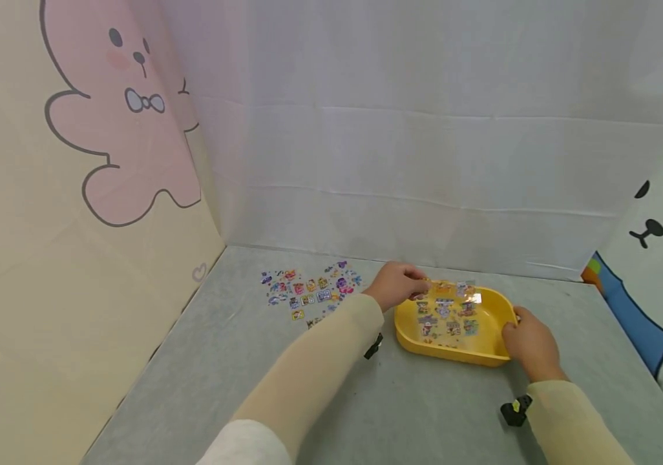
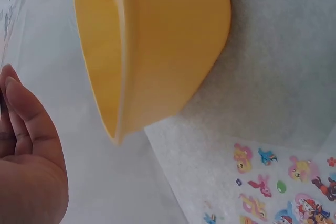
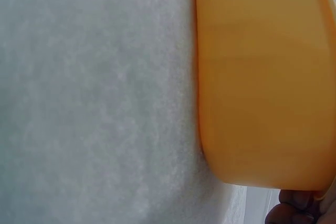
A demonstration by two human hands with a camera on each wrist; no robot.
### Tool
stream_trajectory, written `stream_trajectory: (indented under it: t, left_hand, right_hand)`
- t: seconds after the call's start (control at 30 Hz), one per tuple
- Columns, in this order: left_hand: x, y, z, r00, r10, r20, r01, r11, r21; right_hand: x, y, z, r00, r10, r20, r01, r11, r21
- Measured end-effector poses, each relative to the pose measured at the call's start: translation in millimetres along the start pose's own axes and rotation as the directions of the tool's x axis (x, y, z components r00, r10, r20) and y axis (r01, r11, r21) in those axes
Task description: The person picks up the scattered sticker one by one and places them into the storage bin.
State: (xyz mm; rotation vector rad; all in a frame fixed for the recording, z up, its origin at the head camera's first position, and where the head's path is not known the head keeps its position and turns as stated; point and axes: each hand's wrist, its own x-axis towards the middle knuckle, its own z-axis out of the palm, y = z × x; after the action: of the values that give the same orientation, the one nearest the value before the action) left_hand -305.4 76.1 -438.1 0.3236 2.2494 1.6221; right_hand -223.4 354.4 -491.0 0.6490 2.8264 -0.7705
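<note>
A yellow plastic tray (image 1: 444, 352) with rounded corners rests on the grey table. Over its opening, my left hand (image 1: 397, 285) pinches a clear sticker sheet (image 1: 443, 309) by its upper left corner; small colourful pictures cover the sheet. My right hand (image 1: 534, 342) grips the tray's right end, thumb at the rim. The left wrist view shows the tray's outer wall (image 2: 173, 35) beside the left hand (image 2: 32, 145), with the pinched sheet only partly in sight at the edge. Curled fingers (image 3: 296, 211) of the right hand appear under the tray's rim in the right wrist view.
More clear sticker sheets (image 1: 308, 298) lie on the table (image 1: 209, 381) left of the tray, partly behind the left forearm. A white curtain (image 1: 413, 148) hangs along the table's back edge. Printed cloths with cartoon animals stand at the left and right sides.
</note>
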Motion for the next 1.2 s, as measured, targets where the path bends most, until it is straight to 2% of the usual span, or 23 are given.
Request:
stream_trajectory:
  t: [0.13,0.33,0.43,0.53,0.6,0.73,0.87,1.0,1.2]
  left_hand:
    - [1.4,-0.9,3.6,0.997,0.058,-0.042,-0.058,0.998,-0.017]
    - [0.1,-8.2,9.5,0.983,0.110,-0.147,-0.099,0.992,0.082]
    - [-1.0,-13.8,12.6,0.981,0.115,-0.159,-0.096,0.988,0.120]
    - [-0.8,-21.9,17.6,0.979,0.140,-0.146,-0.112,0.976,0.186]
    - [-0.6,-27.2,22.0,0.978,0.167,-0.127,-0.132,0.959,0.250]
    - [-3.7,-32.3,32.6,0.975,0.202,-0.087,-0.154,0.908,0.390]
    - [-9.0,-31.1,40.1,0.984,0.172,-0.054,-0.133,0.893,0.431]
    - [-8.4,-33.2,44.2,0.982,0.184,-0.033,-0.147,0.868,0.474]
    - [-8.2,-36.8,49.4,0.966,0.260,0.000,-0.202,0.747,0.633]
  right_hand:
    - [1.0,0,1,1.000,0.005,0.003,-0.005,1.000,0.006]
    - [0.8,1,1,1.000,-0.003,0.006,0.003,1.000,0.008]
    - [0.3,1,0,1.000,-0.010,0.007,0.010,1.000,0.009]
    - [0.1,1,0,1.000,-0.014,0.007,0.014,1.000,0.006]
    - [0.2,1,-1,1.000,-0.012,0.010,0.012,1.000,0.006]
    - [1.0,1,0,1.000,-0.005,0.007,0.005,1.000,0.007]
    - [1.1,1,0,1.000,-0.007,0.011,0.007,1.000,0.012]
    - [0.8,0,0,1.000,-0.001,0.019,0.000,1.000,0.017]
    - [1.4,0,1,1.000,0.011,0.018,-0.011,1.000,0.010]
